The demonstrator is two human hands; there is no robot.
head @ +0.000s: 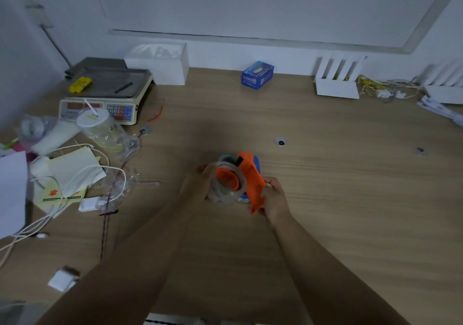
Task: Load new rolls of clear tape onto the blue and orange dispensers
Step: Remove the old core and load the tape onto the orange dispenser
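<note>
Two hands up over the wood-grain desk (pixel 325 174), both busy. L hand (pixel 198 184) wraps the clear tape roll (pixel 226 187), fingers curled round its glossy see-thru rim, roll sitting around the orange hub. R hand (pixel 273 199) clamps the orange dispenser (pixel 251 177) by its lower end; hard smooth plastic, flat angular side plate. Blue dispenser (pixel 256 163) shows just behind it as a rounded edge, w/ a 2nd roll (pixel 226 159) peeking over the top; can't tell if they touch. Further out: 1 blue carton (pixel 257 74) at desk back, 1 scale (pixel 105 94) w/ metal tray left, 2 white slatted routers (pixel 338 79) right, white cables (pixel 82 174) and papers left.
</note>
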